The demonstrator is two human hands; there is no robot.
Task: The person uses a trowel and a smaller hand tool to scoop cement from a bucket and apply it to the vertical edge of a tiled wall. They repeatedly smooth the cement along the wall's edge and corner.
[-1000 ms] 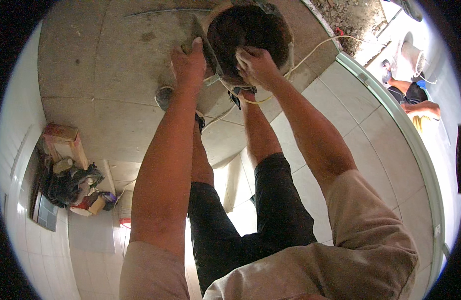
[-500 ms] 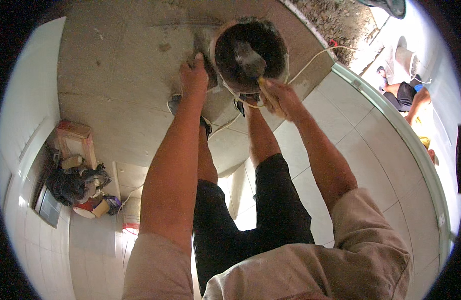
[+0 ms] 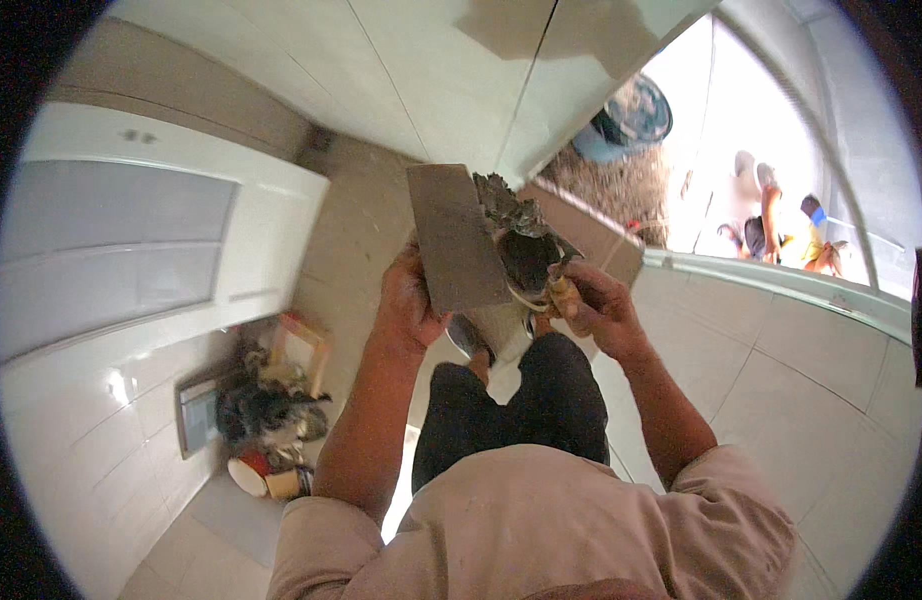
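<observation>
My left hand [image 3: 409, 298] holds a flat rectangular grey trowel [image 3: 445, 240] up in front of me, seen from its broad face. My right hand [image 3: 601, 308] grips the yellowish handle [image 3: 565, 290] of a small trowel, just right of the flat one. A lump of wet grey mortar [image 3: 508, 205] sits at the flat trowel's upper right; which blade bears it I cannot tell. Below and behind them shows the dark opening of a bucket [image 3: 527, 262], partly hidden by the tools, with a pale cord at its lower side.
A white tiled wall [image 3: 461, 60] rises ahead, a white door [image 3: 271, 230] stands left. Lower left are piled bags and containers [image 3: 256, 410]. Right, beyond a threshold [image 3: 721, 264], are rubble [image 3: 631, 200], a large bucket [image 3: 631, 110] and another person [image 3: 771, 230] in yellow and dark clothing.
Both hands have lifted the tools from down at the bucket toward me, now with mortar showing on them. The view has tilted up, bringing the wall and more of the door into sight.
</observation>
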